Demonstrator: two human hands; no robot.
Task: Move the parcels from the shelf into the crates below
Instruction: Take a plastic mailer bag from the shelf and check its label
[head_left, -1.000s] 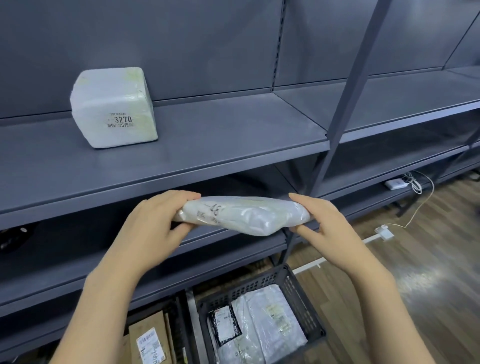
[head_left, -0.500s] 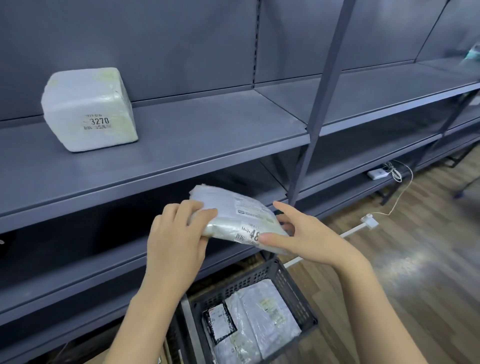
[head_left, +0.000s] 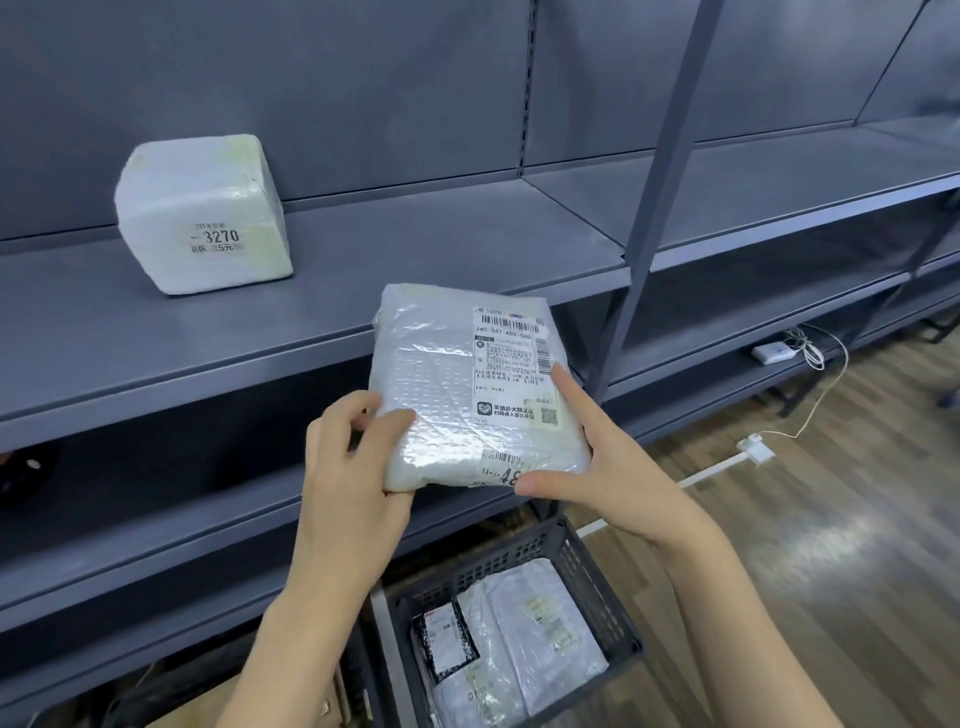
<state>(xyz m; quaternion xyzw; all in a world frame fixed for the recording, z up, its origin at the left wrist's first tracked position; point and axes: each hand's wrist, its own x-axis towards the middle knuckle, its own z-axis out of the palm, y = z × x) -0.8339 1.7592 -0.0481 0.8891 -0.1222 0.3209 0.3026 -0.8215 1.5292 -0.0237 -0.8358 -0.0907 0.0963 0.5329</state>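
I hold a flat white bubble-wrap parcel (head_left: 441, 384) with a shipping label in front of the grey shelf (head_left: 415, 249), its label face tilted up toward me. My left hand (head_left: 353, 457) grips its lower left corner, thumb on top. My right hand (head_left: 608, 467) holds the lower right edge, thumb along the bottom and index finger stretched across the label. A blocky white parcel marked 3270 (head_left: 202, 213) stands on the shelf at the left. Below my hands a dark slotted crate (head_left: 587, 571) holds white mailer parcels (head_left: 524, 629).
A grey upright post (head_left: 654, 197) divides the shelf bays. A white device with a coiled cable (head_left: 774, 353) lies on a lower shelf at the right, and a white cable strip (head_left: 753, 449) runs over the wooden floor. Something brown, like cardboard (head_left: 208, 712), shows at the bottom left.
The parcel has turned from edge-on to label face up and tilted toward me. My right hand shifted from its end to its lower right edge; the left now grips the lower left corner.
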